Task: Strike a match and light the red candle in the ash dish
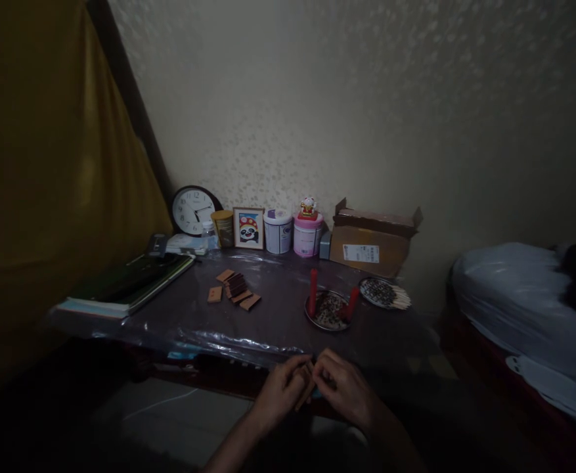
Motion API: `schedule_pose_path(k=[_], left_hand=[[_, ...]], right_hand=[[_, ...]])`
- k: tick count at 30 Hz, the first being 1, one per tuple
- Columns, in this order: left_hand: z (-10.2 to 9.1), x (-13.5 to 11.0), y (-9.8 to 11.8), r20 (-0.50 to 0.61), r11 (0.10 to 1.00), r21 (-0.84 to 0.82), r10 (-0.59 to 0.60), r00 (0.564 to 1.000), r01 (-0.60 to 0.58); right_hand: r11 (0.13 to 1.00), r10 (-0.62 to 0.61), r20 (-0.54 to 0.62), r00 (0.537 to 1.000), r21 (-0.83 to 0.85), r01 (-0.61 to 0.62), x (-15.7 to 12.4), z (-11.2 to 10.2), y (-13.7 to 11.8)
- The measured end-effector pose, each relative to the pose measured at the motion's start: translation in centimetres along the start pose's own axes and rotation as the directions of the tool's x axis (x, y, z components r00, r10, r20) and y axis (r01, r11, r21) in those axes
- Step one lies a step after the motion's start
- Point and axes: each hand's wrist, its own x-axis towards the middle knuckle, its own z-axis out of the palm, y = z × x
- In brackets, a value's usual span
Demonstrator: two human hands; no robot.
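My left hand (282, 389) and my right hand (343, 387) meet just below the near edge of the dark table (278, 315), fingers curled together around a small brown flat piece (305, 393) held between them. The room is dim, so the piece's detail is hard to make out. Farther back on the table lies a loose pile of similar brown flat pieces (236, 288). To the right of it a round metal dish (328, 310) holds two red candles (312, 292). A second dish (379, 292) carries a bundle of thin sticks.
Along the wall stand a clock (192, 210), a framed panda picture (249, 228), two tubs (292, 233) and an open cardboard box (372, 240). Books (130, 284) lie at the table's left. A yellow curtain hangs left; a plastic-covered bed (519, 295) is right.
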Motion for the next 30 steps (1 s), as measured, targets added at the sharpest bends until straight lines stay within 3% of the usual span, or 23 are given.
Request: schedule_pose_path(k=[9,13,17,21,30], left_hand=[[-0.2,0.0,0.2,0.011,0.985,0.134,0.106,0.994,-0.106],[-0.5,0.0,0.4,-0.044,0.995,0.066,0.083,0.996,-0.081],[-0.4,0.1,0.9,-0.107,0.996,-0.082,0.01,0.994,-0.018],[-0.4,0.2,1.0,-0.148,0.985,-0.17,-0.021,0.989,-0.005],[-0.3,0.4,1.1,-0.219,0.991,-0.119,0.027,0.975,-0.054]], right_hand=[[1.0,0.014,-0.02,1.0,-0.019,-0.014,0.2,0.2,-0.3],[0.999,0.043,-0.073,0.996,0.031,-0.041,0.2,0.1,0.0],[0.95,0.201,-0.127,0.971,0.267,-0.162,0.4,0.0,0.8],[0.806,0.349,-0.102,0.932,0.54,-0.242,0.7,-0.4,1.1],[0.735,0.408,-0.115,0.906,0.629,-0.252,1.3,-0.4,-0.7]])
